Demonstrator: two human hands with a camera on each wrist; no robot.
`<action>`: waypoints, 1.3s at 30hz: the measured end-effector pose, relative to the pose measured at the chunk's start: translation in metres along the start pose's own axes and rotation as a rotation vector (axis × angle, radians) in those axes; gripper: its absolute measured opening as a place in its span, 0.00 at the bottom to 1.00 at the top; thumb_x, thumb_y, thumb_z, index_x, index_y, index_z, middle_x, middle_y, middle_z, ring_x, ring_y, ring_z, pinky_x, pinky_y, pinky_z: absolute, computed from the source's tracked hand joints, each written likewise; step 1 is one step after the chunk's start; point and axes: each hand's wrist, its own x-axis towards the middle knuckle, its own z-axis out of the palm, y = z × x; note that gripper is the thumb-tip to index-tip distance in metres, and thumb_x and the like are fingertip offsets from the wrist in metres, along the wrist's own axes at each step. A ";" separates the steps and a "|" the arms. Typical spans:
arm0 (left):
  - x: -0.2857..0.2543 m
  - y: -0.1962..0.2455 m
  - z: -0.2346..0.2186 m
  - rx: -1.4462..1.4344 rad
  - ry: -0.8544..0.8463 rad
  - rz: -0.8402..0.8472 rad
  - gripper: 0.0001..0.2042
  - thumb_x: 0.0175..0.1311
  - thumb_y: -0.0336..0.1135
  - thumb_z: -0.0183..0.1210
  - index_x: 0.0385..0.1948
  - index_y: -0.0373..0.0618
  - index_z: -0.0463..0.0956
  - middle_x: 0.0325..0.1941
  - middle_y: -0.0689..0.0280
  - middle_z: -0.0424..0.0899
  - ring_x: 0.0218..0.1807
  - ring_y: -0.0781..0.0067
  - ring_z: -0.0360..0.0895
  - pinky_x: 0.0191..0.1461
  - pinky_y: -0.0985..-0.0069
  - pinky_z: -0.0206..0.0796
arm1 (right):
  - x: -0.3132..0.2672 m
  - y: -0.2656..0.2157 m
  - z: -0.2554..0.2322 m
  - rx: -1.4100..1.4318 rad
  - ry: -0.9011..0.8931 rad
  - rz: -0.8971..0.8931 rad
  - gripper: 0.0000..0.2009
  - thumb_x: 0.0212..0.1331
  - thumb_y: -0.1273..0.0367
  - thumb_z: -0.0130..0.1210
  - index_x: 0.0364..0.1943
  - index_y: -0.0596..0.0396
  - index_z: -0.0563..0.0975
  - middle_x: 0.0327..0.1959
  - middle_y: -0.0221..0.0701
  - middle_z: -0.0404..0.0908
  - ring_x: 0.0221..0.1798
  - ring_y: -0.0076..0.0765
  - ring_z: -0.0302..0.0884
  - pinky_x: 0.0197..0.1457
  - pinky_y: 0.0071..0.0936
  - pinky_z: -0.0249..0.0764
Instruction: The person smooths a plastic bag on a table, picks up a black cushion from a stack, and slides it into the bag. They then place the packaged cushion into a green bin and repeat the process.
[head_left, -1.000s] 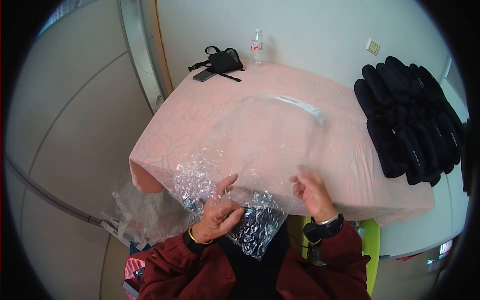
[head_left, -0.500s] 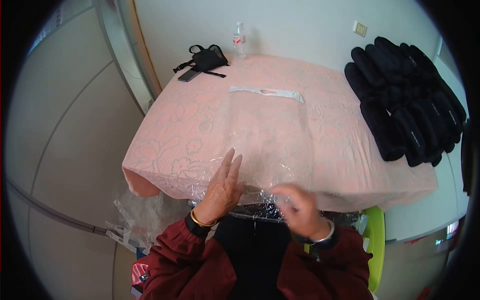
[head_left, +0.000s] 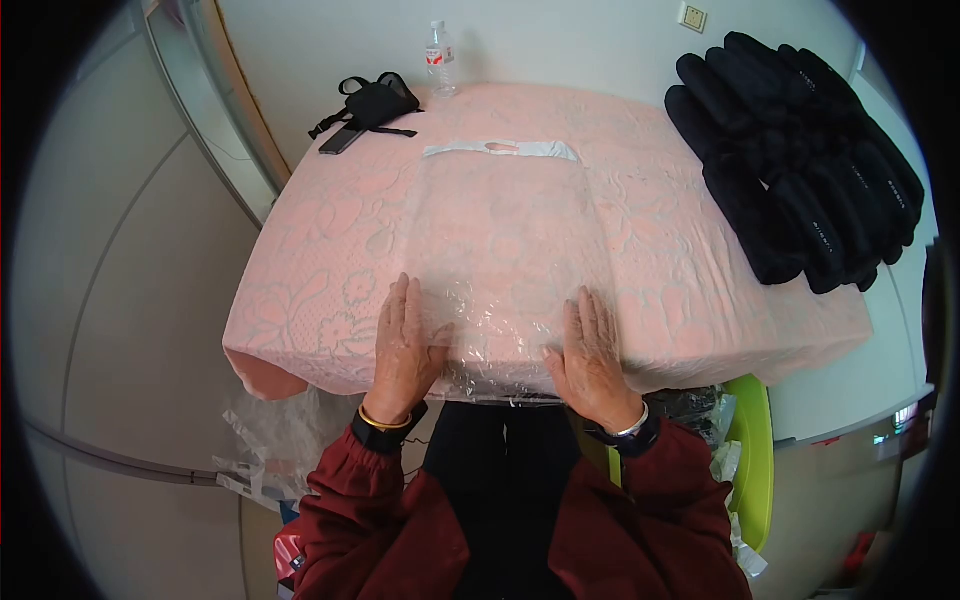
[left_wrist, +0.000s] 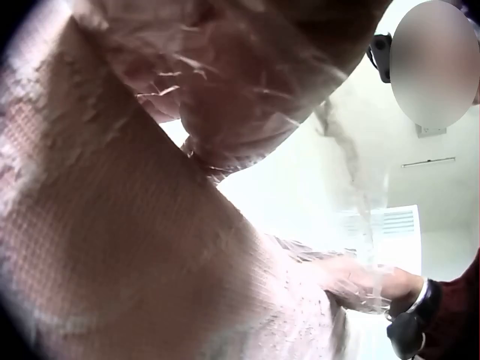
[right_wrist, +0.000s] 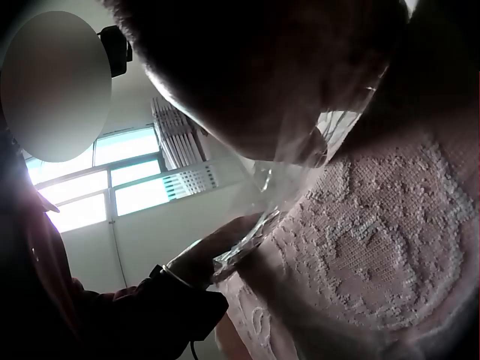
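A clear plastic bag (head_left: 505,230) with a white handle strip (head_left: 545,150) at its far end lies flat on the pink patterned cloth. My left hand (head_left: 405,350) rests on its left near edge, fingers straight and pointing away. On the opposite side my right hand (head_left: 592,360) lies likewise, fingers extended and thumb toward the middle. Between the hands the film is crinkled, and it reaches the table's front edge. In the left wrist view, film crosses the near hand (left_wrist: 255,67); the right wrist view shows film beside the dark near hand (right_wrist: 262,75).
Black padded pieces (head_left: 800,170) lie at the right. A black pouch (head_left: 380,102), a phone (head_left: 342,139) and a plastic bottle (head_left: 440,62) are at the back left. Loose clear plastic (head_left: 290,430) hangs at the lower left; a green bin (head_left: 755,470) stands at the lower right.
The bag's far end has flattened and straightened. Both hands have moved apart and onto the bag's near part, fingers straightened; the right hand has shifted from the middle toward the bag's right side.
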 end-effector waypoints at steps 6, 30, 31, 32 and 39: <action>0.012 0.024 0.012 0.075 -0.127 0.107 0.33 0.64 0.37 0.61 0.67 0.28 0.59 0.72 0.39 0.61 0.71 0.36 0.60 0.74 0.51 0.55 | 0.018 -0.008 0.001 0.089 -0.042 -0.075 0.34 0.63 0.65 0.53 0.67 0.76 0.58 0.73 0.64 0.52 0.76 0.69 0.48 0.79 0.54 0.46; 0.026 -0.032 0.011 0.329 -0.089 0.197 0.38 0.64 0.49 0.60 0.67 0.27 0.59 0.72 0.40 0.61 0.73 0.38 0.60 0.74 0.53 0.55 | 0.048 0.037 0.000 -0.012 -0.207 -0.091 0.36 0.65 0.56 0.54 0.68 0.72 0.59 0.73 0.57 0.56 0.76 0.60 0.53 0.78 0.50 0.49; 0.030 -0.031 0.013 0.410 -0.016 0.211 0.38 0.63 0.46 0.62 0.67 0.26 0.59 0.72 0.39 0.61 0.73 0.37 0.60 0.74 0.52 0.55 | 0.054 0.037 0.002 -0.011 -0.191 -0.124 0.36 0.65 0.56 0.55 0.67 0.72 0.60 0.73 0.57 0.56 0.76 0.60 0.53 0.78 0.50 0.49; 0.030 -0.027 0.016 0.414 -0.009 0.211 0.38 0.63 0.46 0.62 0.67 0.26 0.59 0.72 0.39 0.61 0.73 0.37 0.60 0.74 0.52 0.55 | 0.058 0.036 0.003 -0.010 -0.175 -0.157 0.36 0.64 0.56 0.55 0.67 0.71 0.60 0.73 0.57 0.56 0.76 0.59 0.53 0.78 0.50 0.49; -0.006 0.054 0.020 -0.217 -0.636 0.061 0.45 0.59 0.53 0.64 0.69 0.27 0.54 0.73 0.38 0.59 0.73 0.38 0.59 0.77 0.49 0.48 | 0.018 0.000 0.004 0.057 -0.200 -0.280 0.43 0.56 0.55 0.63 0.68 0.72 0.58 0.73 0.57 0.56 0.78 0.59 0.50 0.79 0.49 0.47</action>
